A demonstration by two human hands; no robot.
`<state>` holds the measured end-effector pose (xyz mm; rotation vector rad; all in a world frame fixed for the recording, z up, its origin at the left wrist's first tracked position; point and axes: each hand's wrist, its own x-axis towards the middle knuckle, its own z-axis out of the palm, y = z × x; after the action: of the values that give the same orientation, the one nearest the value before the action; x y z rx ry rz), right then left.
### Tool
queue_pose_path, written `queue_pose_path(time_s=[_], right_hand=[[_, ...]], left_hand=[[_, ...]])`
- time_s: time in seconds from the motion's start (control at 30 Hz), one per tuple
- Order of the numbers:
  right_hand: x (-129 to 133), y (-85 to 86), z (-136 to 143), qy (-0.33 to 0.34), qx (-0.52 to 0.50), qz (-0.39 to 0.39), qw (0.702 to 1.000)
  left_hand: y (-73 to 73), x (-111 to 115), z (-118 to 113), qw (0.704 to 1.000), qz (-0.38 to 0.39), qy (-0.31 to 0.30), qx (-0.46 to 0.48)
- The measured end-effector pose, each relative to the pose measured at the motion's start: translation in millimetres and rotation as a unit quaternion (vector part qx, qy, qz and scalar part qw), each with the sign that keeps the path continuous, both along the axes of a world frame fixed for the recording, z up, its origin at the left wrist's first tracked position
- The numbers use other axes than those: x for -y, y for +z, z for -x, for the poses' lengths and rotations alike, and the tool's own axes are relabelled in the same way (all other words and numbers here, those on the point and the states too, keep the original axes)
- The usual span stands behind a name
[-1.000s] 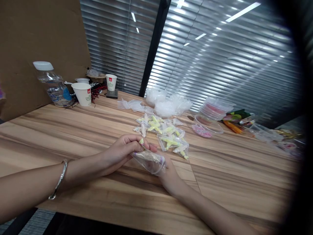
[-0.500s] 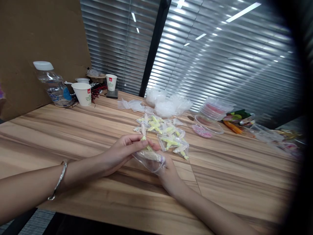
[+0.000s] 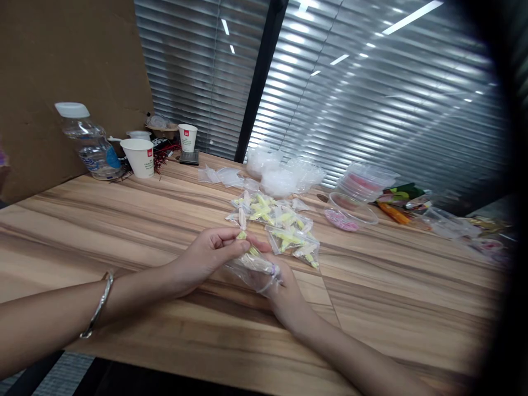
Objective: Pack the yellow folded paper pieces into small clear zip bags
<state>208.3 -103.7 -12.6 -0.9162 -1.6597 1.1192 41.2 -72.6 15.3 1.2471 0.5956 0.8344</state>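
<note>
My left hand [image 3: 206, 256] is closed in a pinch, thumb and fingers on a small yellow piece [image 3: 242, 235] whose exact kind I cannot make out. Just below and to the right, my right hand [image 3: 286, 280] is closed on a clear zip bag [image 3: 251, 265] with a purplish edge; its fingers are partly hidden behind the bag. More yellow shows inside or behind the plastic near my left thumb. Beyond both hands lies a group of small clear bags [image 3: 284, 237] with yellow and pale pieces in them.
Flat clear bags [image 3: 223, 176] and a heap of white translucent plastic [image 3: 284, 176] lie at the back. To the right are round clear tubs [image 3: 365, 184] and a dish of pink bits [image 3: 341, 220]. A water bottle [image 3: 93, 146] and paper cups [image 3: 139, 158] stand at left.
The bag has shifted and creased slightly between my hands, and my left fingers have moved a little on the yellow piece. The rest stays put.
</note>
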Motion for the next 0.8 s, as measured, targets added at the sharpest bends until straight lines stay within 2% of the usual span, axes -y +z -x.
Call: queue_pose_path(time_s=[0.27,0.47,0.7,0.8], right_hand=[[2,9.4,0,-0.010,0.026,-0.016,0.999],[3,9.8,0,-0.020,0.027,-0.016,0.999],[4,3.6,0,0.005,-0.035,0.020,0.999],[3,-0.2,0,0.007,-0.064,0.035,0.997]], left_hand=[[0.7,3,0,1.000,-0.024,0.017,0.005],[0.2,4,0,1.000,-0.012,-0.006,0.014],[-2.6,4,0,0.990,0.088,-0.085,0.064],[-3.2,3,0,0.985,0.101,-0.102,0.097]])
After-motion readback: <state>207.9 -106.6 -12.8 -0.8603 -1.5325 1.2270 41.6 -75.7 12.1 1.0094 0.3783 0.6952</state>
